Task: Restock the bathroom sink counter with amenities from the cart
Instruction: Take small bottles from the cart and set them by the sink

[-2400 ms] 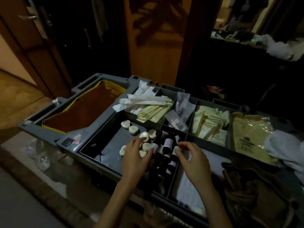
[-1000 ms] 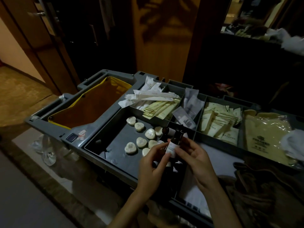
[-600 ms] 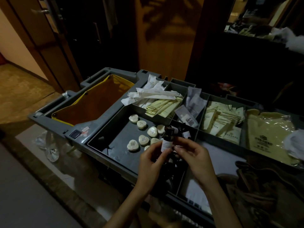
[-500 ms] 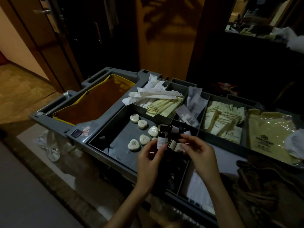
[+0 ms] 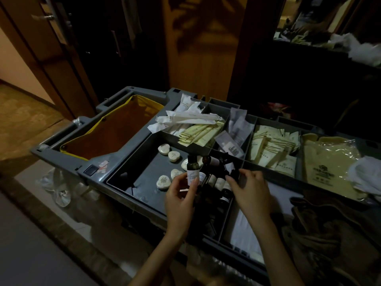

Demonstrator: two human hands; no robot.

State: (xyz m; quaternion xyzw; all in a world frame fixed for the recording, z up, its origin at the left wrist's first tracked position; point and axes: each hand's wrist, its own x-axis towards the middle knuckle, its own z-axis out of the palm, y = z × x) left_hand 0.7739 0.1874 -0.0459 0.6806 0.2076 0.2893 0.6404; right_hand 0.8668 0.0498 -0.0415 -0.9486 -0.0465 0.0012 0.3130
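Since the earlier frames the right hand (image 5: 250, 189) has left the bottle (image 5: 192, 171) and dropped over the cart's bottle compartment (image 5: 224, 221); whether it grips anything there cannot be told. The left hand (image 5: 180, 196) pinches the bottle upright just left of that compartment. Step in hand: gathering amenities; the next move probably calls for picking out a second bottle.

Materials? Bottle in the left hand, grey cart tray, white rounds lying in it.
Bottle: dark brownish body, plastic or glass, cannot tell; matte white label, paper-like.
Cart tray: grey moulded plastic by the look, dull sheen, rounded rims.
Soaps: off-white, matte, printed mark; probably paper-wrapped.
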